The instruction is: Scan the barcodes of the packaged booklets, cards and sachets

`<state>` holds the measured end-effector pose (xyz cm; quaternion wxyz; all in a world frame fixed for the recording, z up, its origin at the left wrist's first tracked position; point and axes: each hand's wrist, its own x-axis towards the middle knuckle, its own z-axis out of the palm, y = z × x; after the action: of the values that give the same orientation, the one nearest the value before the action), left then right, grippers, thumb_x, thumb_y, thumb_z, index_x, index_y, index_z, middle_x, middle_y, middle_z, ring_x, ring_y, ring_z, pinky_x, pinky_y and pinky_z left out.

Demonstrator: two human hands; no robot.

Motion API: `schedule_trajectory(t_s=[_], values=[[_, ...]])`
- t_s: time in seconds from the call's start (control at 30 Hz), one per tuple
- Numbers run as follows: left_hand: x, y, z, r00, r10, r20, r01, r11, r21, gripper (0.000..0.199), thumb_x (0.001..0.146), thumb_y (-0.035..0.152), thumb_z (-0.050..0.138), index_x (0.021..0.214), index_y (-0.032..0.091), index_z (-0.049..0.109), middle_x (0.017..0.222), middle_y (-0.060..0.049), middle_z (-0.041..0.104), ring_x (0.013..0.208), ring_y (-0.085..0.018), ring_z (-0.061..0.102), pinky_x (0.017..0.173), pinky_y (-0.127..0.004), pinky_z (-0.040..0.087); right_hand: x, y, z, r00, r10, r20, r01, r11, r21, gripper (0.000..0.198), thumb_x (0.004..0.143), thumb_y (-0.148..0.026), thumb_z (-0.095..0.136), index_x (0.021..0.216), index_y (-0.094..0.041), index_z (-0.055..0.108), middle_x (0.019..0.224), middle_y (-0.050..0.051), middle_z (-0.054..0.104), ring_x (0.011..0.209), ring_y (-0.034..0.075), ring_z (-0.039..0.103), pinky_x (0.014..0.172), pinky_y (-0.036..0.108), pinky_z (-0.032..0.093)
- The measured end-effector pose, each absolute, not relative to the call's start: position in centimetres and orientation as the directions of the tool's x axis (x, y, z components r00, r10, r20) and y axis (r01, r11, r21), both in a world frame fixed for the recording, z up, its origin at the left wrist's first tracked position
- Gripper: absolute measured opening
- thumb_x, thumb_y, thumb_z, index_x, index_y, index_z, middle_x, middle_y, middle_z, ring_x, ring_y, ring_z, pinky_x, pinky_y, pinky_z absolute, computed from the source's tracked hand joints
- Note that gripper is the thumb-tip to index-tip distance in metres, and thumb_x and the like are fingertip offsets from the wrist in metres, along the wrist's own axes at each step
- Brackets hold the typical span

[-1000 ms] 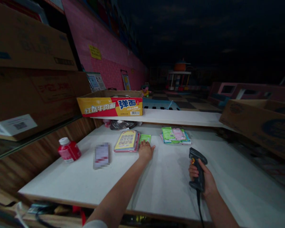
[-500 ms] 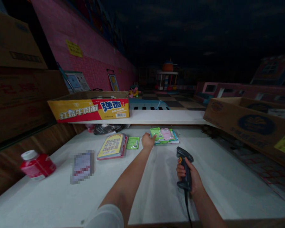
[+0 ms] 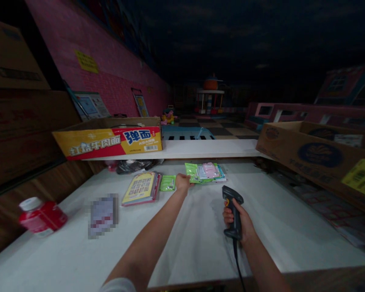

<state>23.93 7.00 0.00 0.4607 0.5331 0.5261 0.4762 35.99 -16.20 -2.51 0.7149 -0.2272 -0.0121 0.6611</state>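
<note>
Nearest, a black cable (image 3: 239, 261) is hung from a dark barcode scanner (image 3: 232, 217), whose handle is gripped in the right hand (image 3: 245, 226). The scanner is judged stiff and fairly light, best held by that handle, with a slight drag from the cable to be expected. Farther over the white table (image 3: 194, 247), a lone packet (image 3: 168, 183) is laid flat between a stack of booklets (image 3: 141, 190) and the left hand (image 3: 182, 183). By the left hand, a green packet (image 3: 192, 172) is pinched at its near left edge, at the left end of a pile of packets (image 3: 220, 173). The green packet is judged light, soft and rather slippery; it is best taken by an edge, thumb above and fingers below, since its middle may be bent and the packets of the pile may be slid apart if it is pulled sharply
</note>
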Motion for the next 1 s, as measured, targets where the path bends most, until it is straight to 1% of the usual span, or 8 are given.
schedule_trajectory(t_s=[0.1, 0.2, 0.27, 0.33, 0.5, 0.7, 0.83, 1.0], values=[[20.5, 4.8, -1.4, 0.031, 0.999, 0.007, 0.024, -0.007, 1.000, 0.020, 0.074, 0.022, 0.067, 0.075, 0.019, 0.048, 0.064, 0.004, 0.056, 0.065, -0.015, 0.065, 0.057, -0.030, 0.057, 35.9, -16.3, -2.2, 0.126, 0.949, -0.290, -0.932, 0.013, -0.362, 0.019, 0.081, -0.033, 0.069, 0.084, -0.017, 0.058, 0.054, -0.006, 0.048, 0.041, 0.005, 0.043, 0.037, 0.013, 0.037], [17.2, 2.5, -3.2, 0.151, 0.987, 0.058, -0.143, -0.037, 0.989, 0.031, 0.071, 0.031, 0.071, 0.091, 0.020, 0.050, 0.065, 0.004, 0.058, 0.064, -0.015, 0.065, 0.057, -0.030, 0.058, 35.5, -16.6, -1.9, 0.152, 0.946, -0.286, -0.911, 0.021, -0.412, 0.022, 0.080, -0.033, 0.071, 0.085, -0.016, 0.059, 0.053, -0.006, 0.048, 0.040, 0.004, 0.042, 0.036, 0.012, 0.036], [15.8, 1.4, -4.1, 0.188, 0.976, 0.113, -0.216, -0.071, 0.974, 0.037, 0.068, 0.037, 0.072, 0.092, 0.020, 0.051, 0.069, 0.002, 0.060, 0.065, -0.016, 0.064, 0.056, -0.030, 0.057, 35.3, -16.8, -1.8, 0.167, 0.946, -0.276, -0.888, 0.023, -0.459, 0.024, 0.078, -0.033, 0.073, 0.084, -0.015, 0.059, 0.053, -0.005, 0.049, 0.041, 0.004, 0.042, 0.036, 0.012, 0.035], [15.2, 0.9, -4.7, 0.189, 0.970, 0.155, -0.226, -0.110, 0.968, 0.037, 0.067, 0.042, 0.070, 0.088, 0.019, 0.051, 0.073, 0.001, 0.060, 0.066, -0.016, 0.063, 0.055, -0.029, 0.057, 35.1, -17.0, -1.7, 0.181, 0.947, -0.266, -0.863, 0.023, -0.505, 0.027, 0.075, -0.035, 0.076, 0.084, -0.015, 0.059, 0.053, -0.006, 0.049, 0.040, 0.004, 0.042, 0.036, 0.011, 0.034], [15.5, 1.0, -4.8, 0.149, 0.969, 0.196, -0.174, -0.170, 0.970, 0.035, 0.069, 0.047, 0.065, 0.082, 0.021, 0.047, 0.068, 0.003, 0.052, 0.063, -0.014, 0.058, 0.056, -0.029, 0.056, 33.9, -17.2, -1.1, 0.277, 0.914, -0.297, -0.759, 0.018, -0.651, 0.034, 0.072, -0.040, 0.078, 0.084, -0.015, 0.058, 0.052, -0.005, 0.051, 0.039, 0.005, 0.044, 0.036, 0.013, 0.036], [15.5, 1.1, -4.6, 0.159, 0.969, 0.189, -0.148, -0.166, 0.975, 0.032, 0.072, 0.046, 0.062, 0.082, 0.022, 0.045, 0.070, 0.003, 0.053, 0.064, -0.014, 0.058, 0.058, -0.029, 0.056, 29.8, -17.5, 0.3, 0.395, 0.878, -0.270, -0.463, -0.064, -0.884, 0.039, 0.071, -0.047, 0.076, 0.089, -0.017, 0.060, 0.049, -0.004, 0.054, 0.036, 0.009, 0.047, 0.032, 0.018, 0.035], [15.4, 1.0, -4.5, 0.133, 0.973, 0.189, -0.111, -0.175, 0.978, 0.020, 0.076, 0.036, 0.058, 0.082, 0.021, 0.047, 0.072, 0.001, 0.056, 0.066, -0.015, 0.060, 0.059, -0.030, 0.056, 27.6, -18.0, 1.2, 0.422, 0.872, -0.249, -0.315, -0.116, -0.942, 0.039, 0.071, -0.051, 0.074, 0.082, -0.018, 0.057, 0.049, -0.004, 0.056, 0.036, 0.010, 0.048, 0.033, 0.020, 0.038], [15.2, 1.0, -4.2, 0.057, 0.967, 0.248, 0.154, -0.254, 0.955, 0.010, 0.078, 0.028, 0.057, 0.075, 0.020, 0.052, 0.073, -0.002, 0.059, 0.074, -0.017, 0.061, 0.069, -0.030, 0.055, 27.0, -18.1, 1.9, 0.438, 0.861, -0.258, -0.287, -0.138, -0.948, 0.038, 0.070, -0.051, 0.074, 0.077, -0.020, 0.054, 0.047, -0.006, 0.054, 0.035, 0.010, 0.047, 0.032, 0.020, 0.037]])
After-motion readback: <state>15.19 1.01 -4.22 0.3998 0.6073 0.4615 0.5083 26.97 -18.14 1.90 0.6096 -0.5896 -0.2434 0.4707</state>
